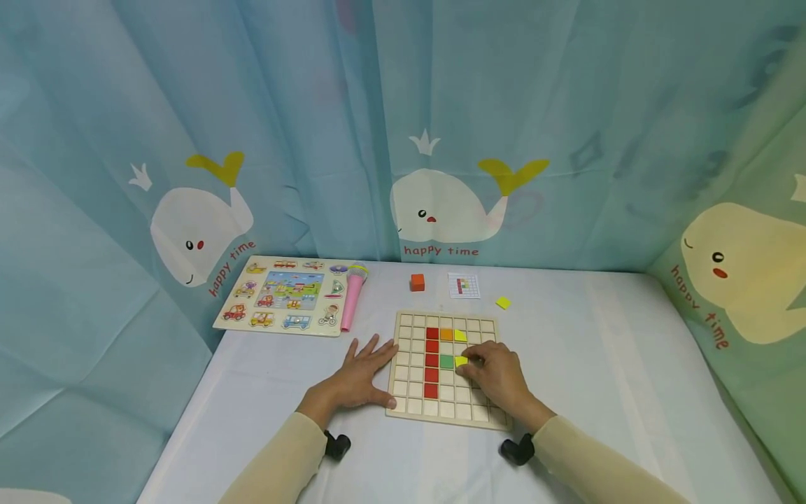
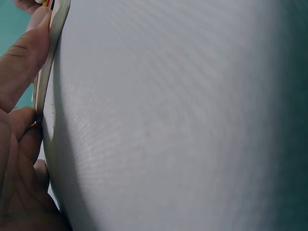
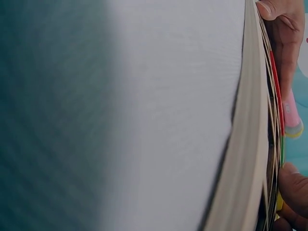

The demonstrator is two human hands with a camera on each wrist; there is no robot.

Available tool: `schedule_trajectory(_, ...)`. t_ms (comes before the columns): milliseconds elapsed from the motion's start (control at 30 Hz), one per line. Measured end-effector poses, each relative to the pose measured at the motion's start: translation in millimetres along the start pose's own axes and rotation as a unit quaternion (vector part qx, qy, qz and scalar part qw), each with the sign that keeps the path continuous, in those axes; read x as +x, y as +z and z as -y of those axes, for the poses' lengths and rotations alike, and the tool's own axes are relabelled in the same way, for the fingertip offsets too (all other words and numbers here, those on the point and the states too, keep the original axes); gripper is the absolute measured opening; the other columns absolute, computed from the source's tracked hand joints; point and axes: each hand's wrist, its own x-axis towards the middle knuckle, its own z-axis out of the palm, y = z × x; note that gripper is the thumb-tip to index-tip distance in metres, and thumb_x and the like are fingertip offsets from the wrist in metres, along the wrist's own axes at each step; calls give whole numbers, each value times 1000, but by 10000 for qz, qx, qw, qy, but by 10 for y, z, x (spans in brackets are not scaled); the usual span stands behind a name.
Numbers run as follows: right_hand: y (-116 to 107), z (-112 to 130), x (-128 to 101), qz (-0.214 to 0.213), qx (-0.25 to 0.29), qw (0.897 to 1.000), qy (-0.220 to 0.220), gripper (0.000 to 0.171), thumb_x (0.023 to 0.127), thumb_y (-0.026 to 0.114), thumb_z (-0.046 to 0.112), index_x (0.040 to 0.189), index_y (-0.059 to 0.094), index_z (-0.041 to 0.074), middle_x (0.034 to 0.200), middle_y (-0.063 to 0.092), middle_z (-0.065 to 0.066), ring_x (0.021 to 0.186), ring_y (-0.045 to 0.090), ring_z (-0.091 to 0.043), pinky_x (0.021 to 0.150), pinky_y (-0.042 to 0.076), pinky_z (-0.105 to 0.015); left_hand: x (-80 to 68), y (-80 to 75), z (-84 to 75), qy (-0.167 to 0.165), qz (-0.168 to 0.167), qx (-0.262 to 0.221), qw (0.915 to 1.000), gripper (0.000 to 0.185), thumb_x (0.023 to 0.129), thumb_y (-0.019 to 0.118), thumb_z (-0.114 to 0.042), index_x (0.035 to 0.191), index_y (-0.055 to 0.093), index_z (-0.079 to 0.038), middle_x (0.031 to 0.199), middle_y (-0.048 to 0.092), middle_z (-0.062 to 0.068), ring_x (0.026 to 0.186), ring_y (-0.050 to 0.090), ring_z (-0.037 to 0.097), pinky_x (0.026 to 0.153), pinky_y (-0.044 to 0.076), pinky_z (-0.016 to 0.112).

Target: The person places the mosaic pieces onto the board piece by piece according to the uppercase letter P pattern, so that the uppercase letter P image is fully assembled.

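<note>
Both forearms, in pale beige sleeves, reach forward from the near edge of the white surface (image 1: 630,364). The left hand (image 1: 362,374) lies flat, palm down, fingers straight and spread, its fingertips touching the left edge of the wooden grid board (image 1: 412,406); the left wrist view shows a finger pressed along that edge. The right hand (image 1: 497,374) rests over the right part of the board, wrist low, fingers curled forward and pinching a yellow tile (image 1: 461,361) that sits in a cell just right of the green tile (image 1: 446,361).

On the board, a column of red tiles (image 1: 431,360) runs down the third column of cells, with an orange tile (image 1: 446,334) and a second yellow tile (image 1: 460,335) beside its top.

Beyond the board lie a loose yellow tile (image 1: 502,302), a small pattern card (image 1: 463,285) and an orange cube (image 1: 417,282), each apart from the others. To the far left sit a pink toy microphone (image 1: 352,297) and, touching it, a vehicle peg puzzle (image 1: 283,302). A blue whale-print curtain (image 1: 441,140) closes the back.
</note>
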Motion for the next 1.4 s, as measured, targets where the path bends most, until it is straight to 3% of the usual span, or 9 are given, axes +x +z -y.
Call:
schedule_trajectory(600, -9, -5, 1, 4, 103, 9999, -138, 31, 77, 82, 29, 104, 75, 16, 104, 71, -3, 98, 60, -24, 82, 41, -47, 2, 0, 15, 16, -27, -91, 10000, 109, 68, 79, -59, 156, 24, -25, 164, 17, -9, 154, -1, 21, 122, -13, 51)
schedule_trajectory(700, -26, -22, 21, 104, 342, 9994, -18, 32, 79, 81, 29, 107, 74, 15, 104, 70, -3, 96, 60, -22, 84, 46, -44, 8, 4, 28, 34, -26, -66, 10000, 109, 69, 79, -59, 156, 24, -26, 164, 17, -9, 154, -1, 21, 122, -13, 51)
schedule_trajectory(933, -246, -149, 180, 298, 917, 9941, 495, 39, 88, 72, 29, 122, 67, 9, 108, 64, -9, 91, 56, -21, 73, 49, -31, 21, 25, 44, 36, -21, -60, 10000, 108, 69, 79, -59, 156, 23, -27, 164, 17, -10, 154, -2, 19, 122, -12, 51)
schedule_trajectory(1200, -555, -466, 545, -98, 875, 9921, 889, 51, 92, 67, 34, 136, 57, 10, 126, 59, -18, 112, 51, -32, 88, 48, -47, 30, 42, 54, -10, -20, -47, 10000, 109, 68, 79, -59, 156, 22, -28, 164, 15, -12, 153, -3, 17, 123, -12, 50)
schedule_trajectory(1400, -651, -713, 752, -11, 976, 9911, 904, 56, 93, 65, 35, 141, 50, 11, 136, 52, -21, 122, 47, -39, 93, 46, -54, 25, 35, 49, -15, -38, -49, 10000, 108, 69, 78, -60, 156, 23, -28, 164, 16, -12, 154, -2, 18, 123, -12, 50)
